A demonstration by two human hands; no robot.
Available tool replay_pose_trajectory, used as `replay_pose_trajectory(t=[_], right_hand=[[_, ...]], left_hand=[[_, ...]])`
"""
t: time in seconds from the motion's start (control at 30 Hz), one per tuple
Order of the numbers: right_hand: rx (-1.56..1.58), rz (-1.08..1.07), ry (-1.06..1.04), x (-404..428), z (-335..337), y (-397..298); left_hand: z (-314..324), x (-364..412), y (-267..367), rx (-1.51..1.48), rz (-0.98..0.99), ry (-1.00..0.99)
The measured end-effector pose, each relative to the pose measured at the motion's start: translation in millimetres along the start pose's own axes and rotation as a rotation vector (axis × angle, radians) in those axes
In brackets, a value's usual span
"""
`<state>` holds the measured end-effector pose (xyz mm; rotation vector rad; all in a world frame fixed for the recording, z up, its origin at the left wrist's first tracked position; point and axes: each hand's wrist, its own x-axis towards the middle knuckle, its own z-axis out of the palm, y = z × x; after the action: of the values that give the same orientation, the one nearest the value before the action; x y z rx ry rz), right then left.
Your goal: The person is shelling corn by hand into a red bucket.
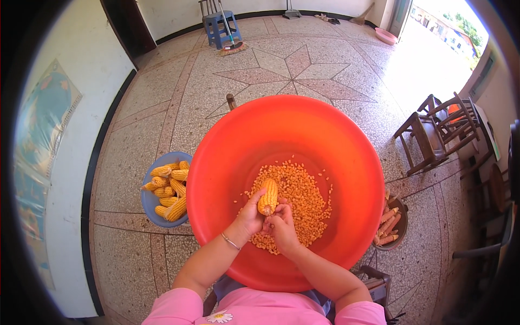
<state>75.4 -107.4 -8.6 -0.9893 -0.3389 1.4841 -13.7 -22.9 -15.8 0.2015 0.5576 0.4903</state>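
Observation:
A yellow ear of corn is held above the loose kernels, its pale stem end towards me. My left hand grips it along the left side, with a bangle on that wrist. At the stem end, the curled fingers of my right hand close around the lower right of the ear. Some of those fingertips are hidden. Beneath both hands, a large red plastic basin holds a spread of loose corn kernels, most of the ear still covered in rows of kernels.
To the left stands a blue basin of unshelled corn ears. A dark bucket with bare cobs is at the right. Wooden chairs stand farther right; a blue stool and a broom are by the far wall.

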Motion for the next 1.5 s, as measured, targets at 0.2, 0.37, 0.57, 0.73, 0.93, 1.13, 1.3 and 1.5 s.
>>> replay_pose_trajectory(t=[0.2, 0.37, 0.57, 0.73, 0.93, 1.13, 1.3, 1.5], right_hand=[[0.105, 0.057, 0.018, -1, 0, -5], [0.089, 0.017, 0.026, 1, -3, -1], [0.144, 0.027, -0.019, 1, -3, -2], [0.002, -0.037, -0.039, -3, -1, 0], [0.162, 0.044, -0.043, -4, 4, -5], [0.057, 0.076, -0.036, 0, -2, -5], [-0.079, 0.001, -0.054, 1, -2, -6], [-0.053, 0.028, -0.037, 2, 3, -10]], left_hand=[[-6, 0, -1, 0.034, -0.002, -0.033], [18, -5, -9, -0.001, 0.051, 0.005], [7, -2, -8, 0.105, 0.088, 0.0], [10, -2, -9, 0.1, 0.094, 0.047], [9, -6, 0, 0.054, 0.066, -0.051], [1, -3, -4, 0.198, -0.002, -0.038], [11, -7, 0, 0.105, 0.021, -0.055], [-16, -1, 9, 0.069, -0.098, -0.231]])
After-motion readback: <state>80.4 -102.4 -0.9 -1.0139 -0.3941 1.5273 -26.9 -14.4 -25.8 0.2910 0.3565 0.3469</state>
